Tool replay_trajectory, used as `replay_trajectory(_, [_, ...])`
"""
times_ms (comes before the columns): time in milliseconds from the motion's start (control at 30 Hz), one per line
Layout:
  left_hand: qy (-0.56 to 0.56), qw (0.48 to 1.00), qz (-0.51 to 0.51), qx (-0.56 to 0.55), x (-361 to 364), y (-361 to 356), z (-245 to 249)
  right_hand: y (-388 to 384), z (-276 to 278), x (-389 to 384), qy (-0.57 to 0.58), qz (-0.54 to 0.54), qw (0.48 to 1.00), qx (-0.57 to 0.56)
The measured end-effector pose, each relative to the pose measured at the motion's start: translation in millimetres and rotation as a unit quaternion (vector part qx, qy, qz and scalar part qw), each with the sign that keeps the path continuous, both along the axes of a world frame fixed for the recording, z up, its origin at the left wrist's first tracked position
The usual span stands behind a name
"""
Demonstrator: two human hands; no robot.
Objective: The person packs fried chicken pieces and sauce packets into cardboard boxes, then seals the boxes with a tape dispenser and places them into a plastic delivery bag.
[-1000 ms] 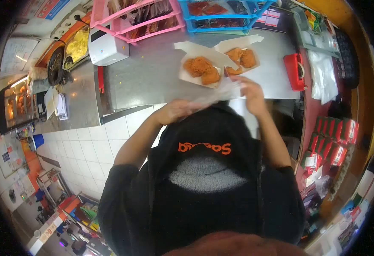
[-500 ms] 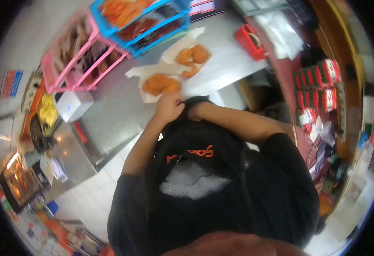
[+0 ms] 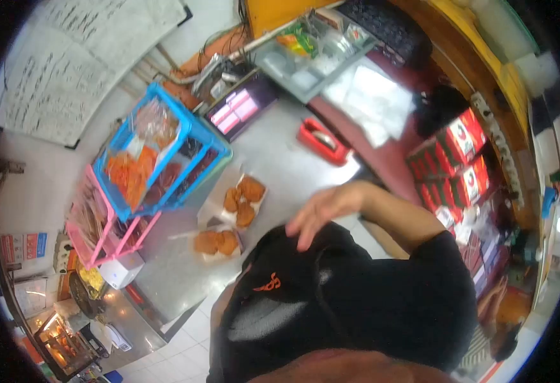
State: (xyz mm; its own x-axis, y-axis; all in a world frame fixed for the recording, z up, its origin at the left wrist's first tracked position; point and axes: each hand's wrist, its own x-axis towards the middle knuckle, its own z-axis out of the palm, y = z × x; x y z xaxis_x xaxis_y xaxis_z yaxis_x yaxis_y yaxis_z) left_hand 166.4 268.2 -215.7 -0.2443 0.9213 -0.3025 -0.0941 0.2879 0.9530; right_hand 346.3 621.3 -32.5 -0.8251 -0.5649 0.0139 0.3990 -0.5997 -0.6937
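My right hand (image 3: pixel 323 214) is raised over the top edge of the black apron (image 3: pixel 331 255) at my front, fingers stretched out and holding nothing. Of my left arm only part of the forearm (image 3: pixel 221 306) shows; its hand is hidden behind the black cloth. Just beyond the cloth, on the metal counter (image 3: pixel 178 274), are two open paper boxes. The farther box holds several fried pieces (image 3: pixel 245 198), and the nearer one holds fried food (image 3: pixel 218 242) too, close to the cloth.
Blue basket (image 3: pixel 146 210) and pink basket (image 3: pixel 104 239) stand left. A red tape dispenser (image 3: pixel 323 142), grey tray (image 3: pixel 305 89) and white bags (image 3: pixel 372 99) lie beyond. Red-green packs (image 3: pixel 449 163) are stacked right. Another person (image 3: pixel 503 319) is partly visible at lower right.
The view has turned, so the boxes appear lower and more of the wall shows. My right hand has come up out of the black cloth and opened. My left hand, earlier at the cloth, is now hidden.
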Motion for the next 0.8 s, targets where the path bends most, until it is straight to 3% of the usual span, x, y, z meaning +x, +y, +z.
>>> replay_trajectory(33, [0.008, 1.0, 0.01, -0.008, 0, 9, -9, 42, 7, -11, 0.0, -0.06, 0.998, -0.03])
replay_trajectory(67, [0.018, 0.999, 0.022, -0.016, -2, 18, -18, 83, 7, -26, 0.0, -0.209, 0.977, 0.034])
replay_trajectory(133, [0.038, 0.997, 0.051, -0.04, -7, 25, -34, 170, 3, -72, -0.022, -0.455, 0.873, 0.171])
replay_trajectory(167, [0.048, 0.995, 0.066, -0.055, -8, 27, -38, 236, -23, -109, 0.066, -0.486, 0.824, 0.284])
replay_trajectory(200, [0.057, 0.993, 0.082, -0.069, -7, 28, -41, 276, -25, -143, 0.074, -0.558, 0.761, 0.324])
replay_trajectory(267, [0.072, 0.985, 0.118, -0.099, -1, 28, -43, 354, -36, -201, 0.063, -0.532, 0.629, 0.563])
replay_trajectory(333, [0.084, 0.976, 0.154, -0.131, 7, 23, -42, 415, -62, -244, 0.087, -0.34, 0.47, 0.81])
replay_trajectory(367, [0.088, 0.97, 0.17, -0.148, 11, 19, -42, 432, -73, -256, 0.097, -0.339, 0.477, 0.805])
replay_trajectory(433, [0.096, 0.958, 0.198, -0.183, 18, 3, -42, 449, -88, -278, 0.04, -0.184, 0.38, 0.905])
replay_trajectory(567, [0.095, 0.933, 0.241, -0.25, 38, -20, -40, 443, -87, -278, -0.026, -0.128, 0.41, 0.903])
replay_trajectory(633, [0.086, 0.918, 0.26, -0.288, 59, -36, -35, 432, -79, -273, -0.025, -0.036, 0.382, 0.923])
replay_trajectory(733, [0.074, 0.893, 0.286, -0.341, 91, -63, -29, 443, -106, -273, -0.042, -0.111, 0.364, 0.924])
replay_trajectory(800, [0.062, 0.873, 0.305, -0.375, 119, -82, -26, 448, -107, -265, -0.036, -0.09, 0.356, 0.929])
